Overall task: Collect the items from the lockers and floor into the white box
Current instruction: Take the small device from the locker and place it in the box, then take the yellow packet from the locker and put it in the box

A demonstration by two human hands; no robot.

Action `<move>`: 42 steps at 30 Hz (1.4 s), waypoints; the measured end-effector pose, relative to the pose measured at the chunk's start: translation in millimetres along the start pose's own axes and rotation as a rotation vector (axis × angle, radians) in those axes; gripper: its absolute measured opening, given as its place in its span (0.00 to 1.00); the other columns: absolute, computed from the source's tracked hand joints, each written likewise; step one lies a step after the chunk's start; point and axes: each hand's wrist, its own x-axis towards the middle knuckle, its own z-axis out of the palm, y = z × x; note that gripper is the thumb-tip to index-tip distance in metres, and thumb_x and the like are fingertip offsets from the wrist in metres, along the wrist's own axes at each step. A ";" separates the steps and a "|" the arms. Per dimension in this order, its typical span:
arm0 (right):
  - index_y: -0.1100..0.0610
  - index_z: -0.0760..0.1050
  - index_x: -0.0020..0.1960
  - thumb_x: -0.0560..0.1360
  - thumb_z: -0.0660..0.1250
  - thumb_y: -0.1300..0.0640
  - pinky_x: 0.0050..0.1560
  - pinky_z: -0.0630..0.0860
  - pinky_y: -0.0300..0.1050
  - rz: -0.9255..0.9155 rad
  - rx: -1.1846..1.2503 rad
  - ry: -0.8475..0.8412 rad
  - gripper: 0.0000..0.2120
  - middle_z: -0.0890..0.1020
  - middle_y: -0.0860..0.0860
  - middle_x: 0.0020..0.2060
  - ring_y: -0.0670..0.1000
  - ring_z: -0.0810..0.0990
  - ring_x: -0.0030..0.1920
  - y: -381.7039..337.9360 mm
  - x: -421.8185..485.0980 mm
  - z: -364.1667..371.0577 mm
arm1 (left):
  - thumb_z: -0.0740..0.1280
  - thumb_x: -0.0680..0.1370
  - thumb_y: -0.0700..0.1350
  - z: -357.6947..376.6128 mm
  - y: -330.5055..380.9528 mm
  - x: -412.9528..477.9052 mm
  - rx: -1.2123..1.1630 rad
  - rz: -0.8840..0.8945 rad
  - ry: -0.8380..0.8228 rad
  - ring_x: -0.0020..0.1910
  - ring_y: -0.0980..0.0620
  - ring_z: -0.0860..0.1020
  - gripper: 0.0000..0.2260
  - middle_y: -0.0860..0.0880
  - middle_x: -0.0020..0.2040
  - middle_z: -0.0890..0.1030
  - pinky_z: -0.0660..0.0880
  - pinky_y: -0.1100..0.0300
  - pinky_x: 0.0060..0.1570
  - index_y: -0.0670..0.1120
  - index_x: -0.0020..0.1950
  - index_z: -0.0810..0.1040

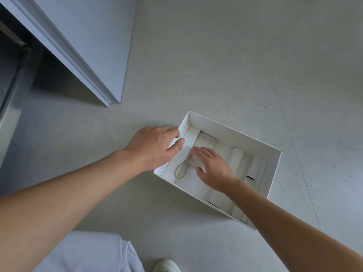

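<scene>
Cord loop (177, 176) shows under right hand (213, 169), grip unclear — left hand (155, 146) pinches white box (235, 134).
</scene>
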 end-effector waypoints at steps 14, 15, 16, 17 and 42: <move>0.53 0.70 0.75 0.80 0.66 0.50 0.68 0.67 0.44 0.168 0.029 0.321 0.25 0.75 0.47 0.72 0.51 0.68 0.73 -17.6 -12.4 -178.2 | 0.53 0.82 0.56 -53.1 59.2 55.1 0.030 0.020 0.193 0.47 0.45 0.78 0.17 0.51 0.47 0.80 0.71 0.51 0.48 0.48 0.55 0.77; 0.53 0.71 0.75 0.80 0.66 0.49 0.68 0.67 0.44 0.188 0.020 0.355 0.24 0.75 0.47 0.72 0.51 0.69 0.73 -17.8 -18.8 -198.3 | 0.53 0.82 0.56 -62.4 68.2 57.1 0.040 0.040 0.203 0.48 0.46 0.78 0.17 0.51 0.48 0.80 0.71 0.51 0.50 0.48 0.56 0.77; 0.53 0.72 0.74 0.80 0.66 0.49 0.67 0.67 0.44 0.204 0.015 0.385 0.24 0.76 0.47 0.71 0.51 0.69 0.73 -18.8 -25.5 -217.9 | 0.53 0.83 0.56 -72.8 77.1 58.7 0.055 0.062 0.214 0.49 0.46 0.78 0.18 0.51 0.49 0.80 0.71 0.51 0.51 0.48 0.56 0.77; 0.52 0.73 0.73 0.80 0.66 0.49 0.67 0.68 0.44 0.216 0.012 0.412 0.23 0.77 0.46 0.71 0.51 0.70 0.72 -20.3 -32.9 -237.2 | 0.52 0.83 0.57 -85.1 85.6 60.3 0.068 0.082 0.228 0.50 0.46 0.77 0.19 0.51 0.50 0.80 0.71 0.51 0.52 0.48 0.57 0.77; 0.51 0.75 0.72 0.80 0.66 0.46 0.64 0.67 0.39 0.296 -0.033 0.537 0.22 0.78 0.44 0.68 0.48 0.72 0.70 -318.9 -223.0 -723.0 | 0.46 0.80 0.59 -650.3 246.4 -47.3 0.049 0.159 0.326 0.49 0.44 0.78 0.25 0.50 0.48 0.81 0.72 0.50 0.49 0.47 0.54 0.77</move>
